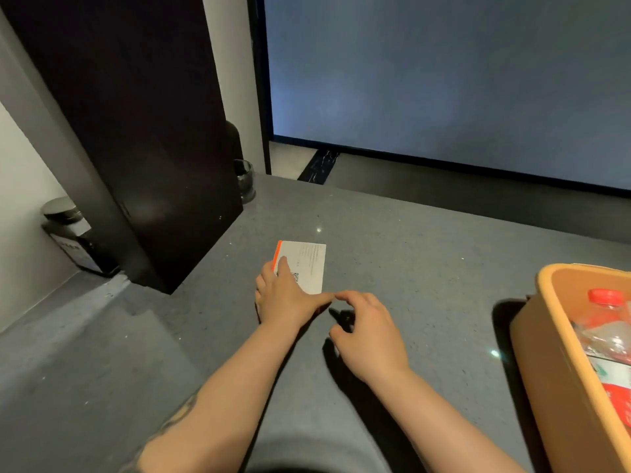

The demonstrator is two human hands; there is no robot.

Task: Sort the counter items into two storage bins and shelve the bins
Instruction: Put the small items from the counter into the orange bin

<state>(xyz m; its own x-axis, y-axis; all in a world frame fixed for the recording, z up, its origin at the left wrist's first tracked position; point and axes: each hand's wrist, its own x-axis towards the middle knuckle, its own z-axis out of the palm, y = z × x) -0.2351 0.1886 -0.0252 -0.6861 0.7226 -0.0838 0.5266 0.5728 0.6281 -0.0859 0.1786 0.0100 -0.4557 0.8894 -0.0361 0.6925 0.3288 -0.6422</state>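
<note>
White box [307,264] w/ orange edge lies flat on grey counter [409,254], mid-frame. Left hand [286,295] rests on its near-left corner, fingers fairly straight, thumb out to the right along the near edge. Right hand [368,332] just beside, fingers loosely curled, holding nothing; fingertip close to left thumb. Orange bin [546,353] well apart at right, red-capped bottle [604,308] inside. Dark cabinet [143,131] rear left; jar [71,233] by wall.

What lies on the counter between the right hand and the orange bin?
Nothing: in the head view, only bare grey counter lies between the right hand and the orange bin.
</note>
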